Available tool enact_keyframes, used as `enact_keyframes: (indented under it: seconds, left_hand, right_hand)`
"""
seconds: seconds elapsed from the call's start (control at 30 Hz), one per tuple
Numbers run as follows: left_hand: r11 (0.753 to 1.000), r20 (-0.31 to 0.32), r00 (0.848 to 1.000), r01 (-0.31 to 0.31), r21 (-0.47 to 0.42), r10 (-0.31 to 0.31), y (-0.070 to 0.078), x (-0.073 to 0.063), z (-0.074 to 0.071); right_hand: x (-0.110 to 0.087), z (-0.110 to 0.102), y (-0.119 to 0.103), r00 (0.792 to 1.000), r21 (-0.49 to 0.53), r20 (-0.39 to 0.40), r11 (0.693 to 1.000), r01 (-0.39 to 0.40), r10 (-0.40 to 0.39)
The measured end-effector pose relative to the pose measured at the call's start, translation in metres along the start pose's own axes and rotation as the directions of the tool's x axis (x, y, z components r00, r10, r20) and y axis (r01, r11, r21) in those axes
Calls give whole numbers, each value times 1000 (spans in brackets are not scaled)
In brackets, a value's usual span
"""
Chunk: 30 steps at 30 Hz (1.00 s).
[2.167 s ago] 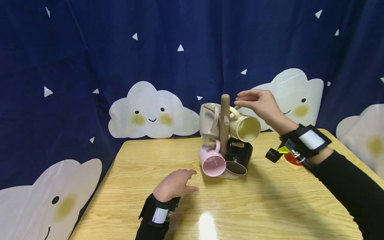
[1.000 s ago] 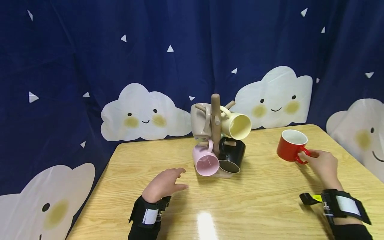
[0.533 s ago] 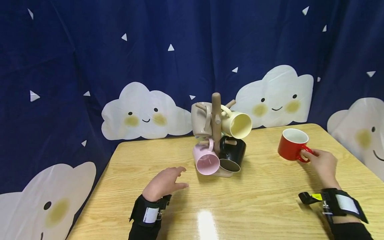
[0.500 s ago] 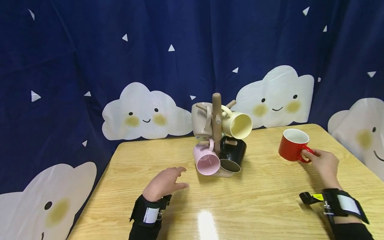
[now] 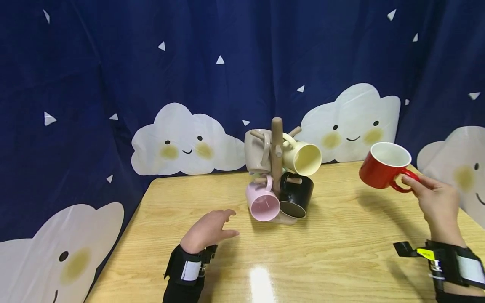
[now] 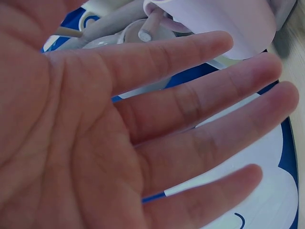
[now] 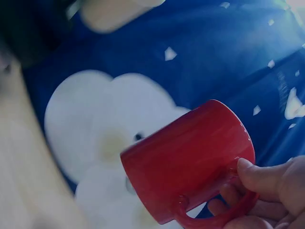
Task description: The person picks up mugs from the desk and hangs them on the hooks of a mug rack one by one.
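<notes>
My right hand (image 5: 437, 204) pinches the handle of a red mug (image 5: 380, 170), white inside, held up over the right side of the table with its mouth upward and slightly tilted. In the right wrist view, thumb and fingers close on the handle of the red mug (image 7: 190, 162). My left hand (image 5: 208, 231) is at the front left of a wooden mug tree (image 5: 277, 160), fingers extended and holding nothing. On the tree hang a beige mug (image 5: 257, 153), a cream-yellow mug (image 5: 303, 158), a pink mug (image 5: 261, 202) and a black mug (image 5: 297, 195).
The mug tree stands on a light wooden table (image 5: 189, 193), near its back edge. A dark blue curtain (image 5: 212, 25) with smiling clouds hangs behind. A bare peg (image 5: 297, 131) sticks out at the tree's upper right.
My right hand came away from the tree's upper right, took the red mug's handle and raised it off the table, moving right. The left hand stays nearly in place.
</notes>
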State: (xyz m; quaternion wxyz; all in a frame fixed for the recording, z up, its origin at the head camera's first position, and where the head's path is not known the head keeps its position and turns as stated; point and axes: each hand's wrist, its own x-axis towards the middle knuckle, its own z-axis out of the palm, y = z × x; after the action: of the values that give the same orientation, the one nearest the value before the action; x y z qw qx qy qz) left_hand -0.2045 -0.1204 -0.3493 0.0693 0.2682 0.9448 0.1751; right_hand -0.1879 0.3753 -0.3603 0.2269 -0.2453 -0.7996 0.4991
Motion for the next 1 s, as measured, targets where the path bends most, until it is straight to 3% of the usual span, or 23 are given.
enact_keyframes:
  seconds: [0.1, 0.23, 0.33, 0.43, 0.53, 0.57, 0.67, 0.73, 0.83, 1.0]
  left_hand:
    - [1000, 1, 1000, -4, 0, 4, 0, 0, -1]
    - [1000, 4, 1000, -7, 5, 7, 1, 0, -1]
    - [1000, -2, 1000, -27, 1, 27, 1, 1, -2]
    - [998, -14, 998, -61, -1, 61, 2, 1, -2]
    - [997, -19, 996, -83, 1, 83, 4, 1, -4]
    - [996, -18, 996, -86, 5, 86, 4, 0, -4]
    - [996, -7, 996, -88, 13, 88, 7, -1, -6]
    - [996, -1, 996, -92, 13, 92, 9, -2, -7]
    - [995, 4, 995, -102, 8, 102, 11, -2, -7]
    - [991, -31, 991, -131, -7, 131, 12, -1, -6]
  right_hand:
    - [-7, -5, -11, 1000, 128, 14, 992, -1, -1]
    - [-20, -9, -23, 996, 153, 55, 987, 56, -65]
    - [-31, -11, -30, 980, 202, 121, 971, 130, -157]
    - [-41, -10, -37, 941, 300, 215, 934, 193, -263]
    - [-53, -4, -43, 877, 404, 304, 884, 235, -372]
    - [-57, 0, -45, 858, 410, 337, 881, 237, -388]
    - [-72, 12, -53, 817, 363, 408, 893, 266, -409]
    - [-84, 22, -60, 803, 269, 447, 915, 301, -395]
    - [-104, 40, -70, 793, 160, 480, 926, 340, -375]
    - [-134, 72, -78, 784, 147, 460, 906, 397, -418]
